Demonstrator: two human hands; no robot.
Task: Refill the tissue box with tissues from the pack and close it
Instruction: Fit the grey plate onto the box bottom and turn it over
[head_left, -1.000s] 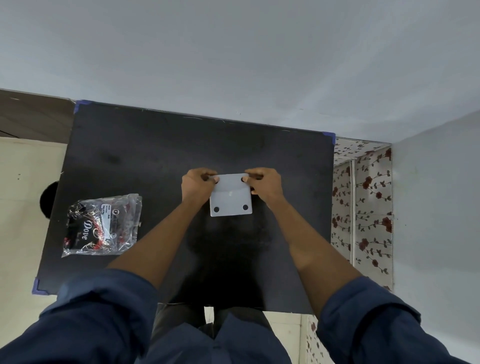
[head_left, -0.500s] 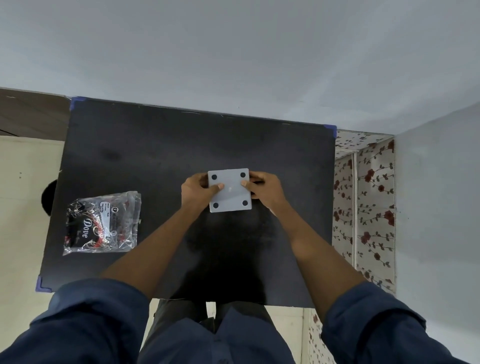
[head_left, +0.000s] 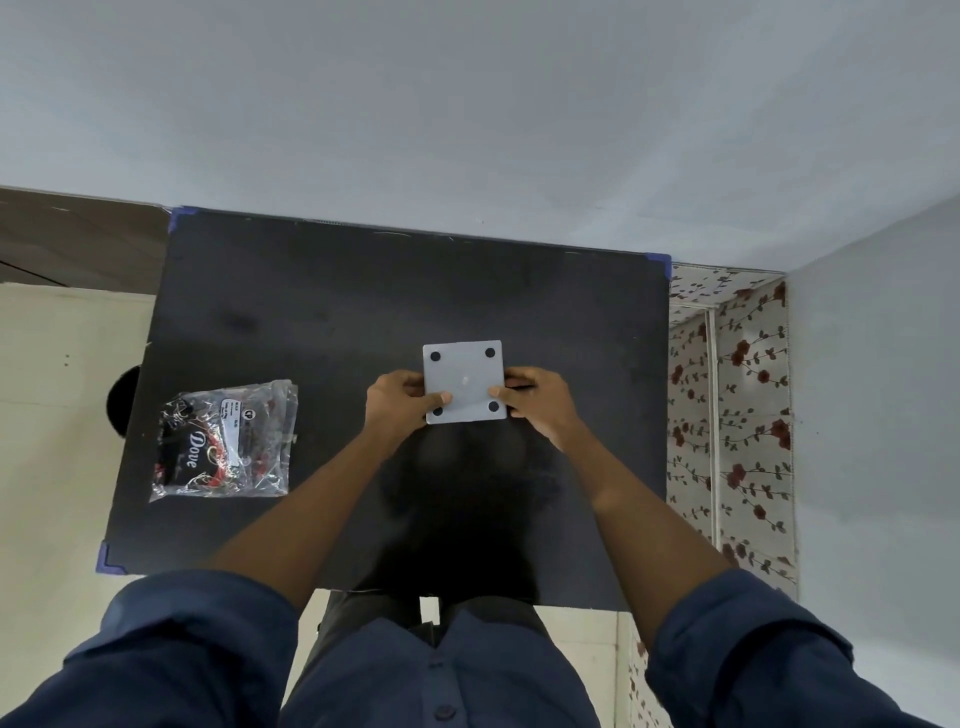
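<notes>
Tissue pack (head_left: 224, 440) reads "Dove"; both hands hold the box (head_left: 464, 381).

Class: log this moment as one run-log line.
stage: box handling | tissue box: underside up, held by left hand, right hand | tissue pack: untouched

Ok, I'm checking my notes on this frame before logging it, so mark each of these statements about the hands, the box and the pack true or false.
1. Both hands hold the tissue box. True: left hand, right hand.
2. The tissue pack lies to the right of the box. False: it lies to its left, on the black table.
3. The box's upward face has four dark dots. True.
4. The pack is in one hand. False: neither hand touches it.
</notes>
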